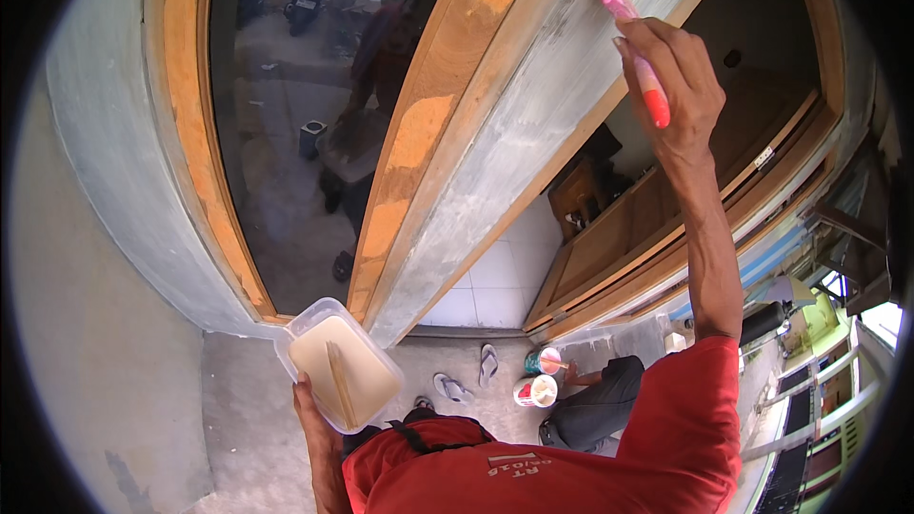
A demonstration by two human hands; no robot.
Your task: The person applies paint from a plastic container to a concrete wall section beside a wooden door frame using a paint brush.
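My right hand grips a paintbrush with a pink-smeared body and a red handle end. Its bristles touch, or nearly touch, the grey wall strip between the window frame and the doorway, where whitish streaks show. In my left hand, low on the left, is a clear plastic tub of cream-coloured paint. A wooden stick lies across the tub. The orange-brown wooden window frame stands left of the strip, beside dark reflecting glass.
Two paint buckets, one green and one white, stand on the floor near a crouching person's leg and hand. A pair of sandals lies near the threshold. An open wooden door is on the right.
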